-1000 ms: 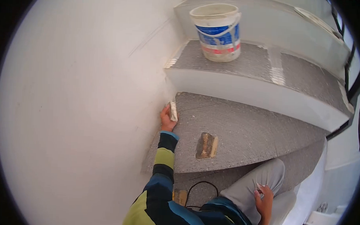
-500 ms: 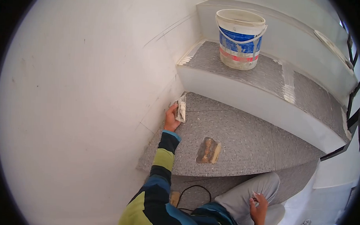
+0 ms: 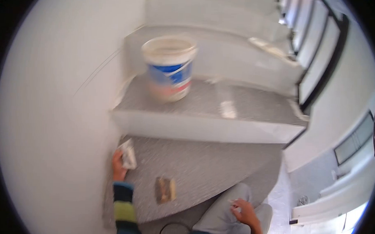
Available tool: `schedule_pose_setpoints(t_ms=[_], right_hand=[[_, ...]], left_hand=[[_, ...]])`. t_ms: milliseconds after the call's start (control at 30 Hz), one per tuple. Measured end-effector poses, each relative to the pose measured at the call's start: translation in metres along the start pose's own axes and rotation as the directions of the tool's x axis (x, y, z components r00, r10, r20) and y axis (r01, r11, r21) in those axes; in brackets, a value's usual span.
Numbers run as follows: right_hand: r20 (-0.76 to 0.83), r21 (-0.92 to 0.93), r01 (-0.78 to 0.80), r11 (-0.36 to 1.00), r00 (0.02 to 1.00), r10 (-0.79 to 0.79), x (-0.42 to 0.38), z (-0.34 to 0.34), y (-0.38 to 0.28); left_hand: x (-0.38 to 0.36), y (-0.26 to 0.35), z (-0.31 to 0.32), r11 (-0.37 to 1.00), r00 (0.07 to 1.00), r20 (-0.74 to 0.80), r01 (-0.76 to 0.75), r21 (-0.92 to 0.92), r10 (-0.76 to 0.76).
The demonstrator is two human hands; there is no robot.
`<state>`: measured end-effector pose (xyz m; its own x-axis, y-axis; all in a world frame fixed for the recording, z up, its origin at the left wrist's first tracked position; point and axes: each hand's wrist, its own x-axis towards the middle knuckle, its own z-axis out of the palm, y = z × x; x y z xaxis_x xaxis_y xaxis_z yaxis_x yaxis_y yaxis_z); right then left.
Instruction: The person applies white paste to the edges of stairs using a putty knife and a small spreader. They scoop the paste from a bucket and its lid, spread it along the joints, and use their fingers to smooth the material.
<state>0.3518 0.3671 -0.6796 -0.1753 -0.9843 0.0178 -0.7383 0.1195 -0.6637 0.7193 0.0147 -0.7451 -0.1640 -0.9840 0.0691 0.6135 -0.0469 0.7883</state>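
In the head view, my left hand (image 3: 118,167) is closed on a flat scraper (image 3: 129,154) smeared with white paste. It is at the back left corner of the grey speckled step (image 3: 206,159), beside the wall. Over my grey trouser leg (image 3: 223,207), my right hand (image 3: 245,212) has its fingers curled together. Something pale shows at its fingertips, too small and blurred to name. A brown rectangular block (image 3: 163,190) with a tan edge lies on the step between my hands, touched by neither.
A white bucket (image 3: 168,71) with a blue and red band stands on the step above. White paste (image 3: 228,109) marks that tread. The plain wall (image 3: 59,125) bounds the left; a black railing (image 3: 325,68) rises at the right. A dark cable (image 3: 171,224) loops below.
The view has swung up and to the right, so the bucket, step and hands appear lower and farther left. The scraper remains in my left hand near the same corner.
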Motion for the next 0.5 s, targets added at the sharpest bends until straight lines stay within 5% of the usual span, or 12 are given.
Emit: schedule_pose_setpoints(t_ms=[133,267,333,500], right_hand=[[-0.053,0.013,-0.028,1.000,0.998,0.028,0.007,-0.015,0.002],[-0.089,-0.045,0.009,0.999,0.996,-0.013,0.005,-0.039,0.002],[-0.109,-0.036,-0.017,0.999,0.994,0.013,0.005,-0.055,-0.003],[-0.125,-0.085,-0.030,0.996,0.992,0.019,0.008,-0.107,-0.010]], left_hand=[[0.002,-0.001,0.010,1.000,0.993,-0.118,-0.028,0.000,0.028],[-0.005,-0.012,-0.004,0.955,0.953,-0.202,-0.174,0.242,0.225],[-0.015,-0.011,0.017,0.905,0.850,-0.393,-0.201,0.375,0.351],[-0.049,-0.014,0.011,0.654,0.862,-0.311,-0.031,0.756,0.401]])
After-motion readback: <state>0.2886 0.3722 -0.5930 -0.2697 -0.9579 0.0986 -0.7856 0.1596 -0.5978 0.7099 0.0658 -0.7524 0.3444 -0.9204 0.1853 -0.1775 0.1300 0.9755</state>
